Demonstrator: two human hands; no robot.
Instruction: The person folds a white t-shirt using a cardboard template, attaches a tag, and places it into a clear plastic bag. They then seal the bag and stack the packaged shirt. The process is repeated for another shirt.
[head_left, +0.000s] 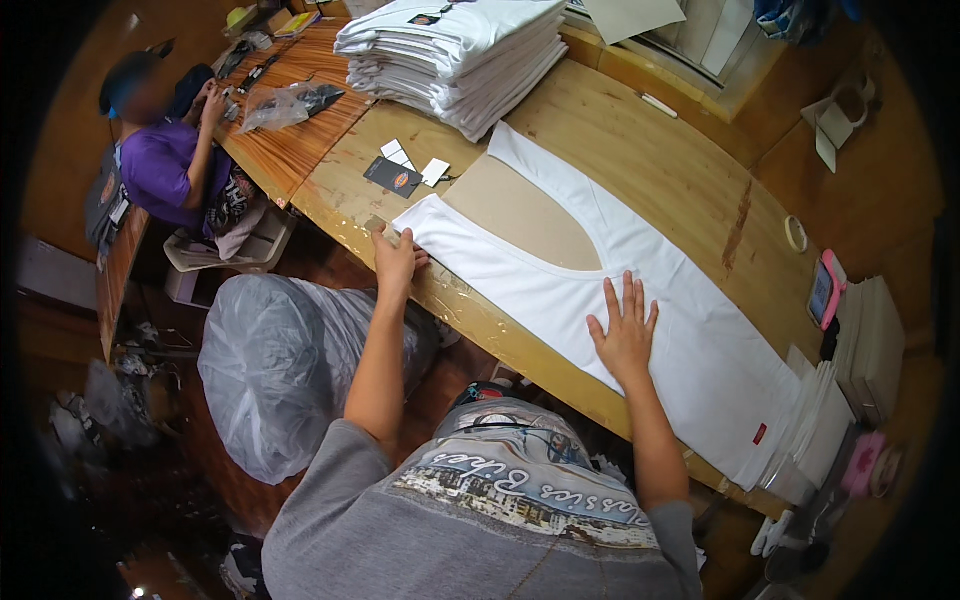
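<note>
A white tank top (690,320) lies lengthwise along the table, and a flat beige panel (530,215) shows inside its deep neck opening. My left hand (396,262) is at the table's near edge, its fingers closed at the end of the near shoulder strap. With fingers spread, my right hand (625,335) rests flat on the fabric just below the neckline. A dark hang tag (392,177) and a white tag (435,172) lie beside the straps. Near the hem at the right is a small red label (760,434).
A tall stack of folded white garments (450,70) stands at the back. To my left is a big clear plastic bag (265,370). A person in purple (165,170) sits at the far left. A pen (657,105), tape roll (796,234) and pink-cased phone (827,290) lie farther right.
</note>
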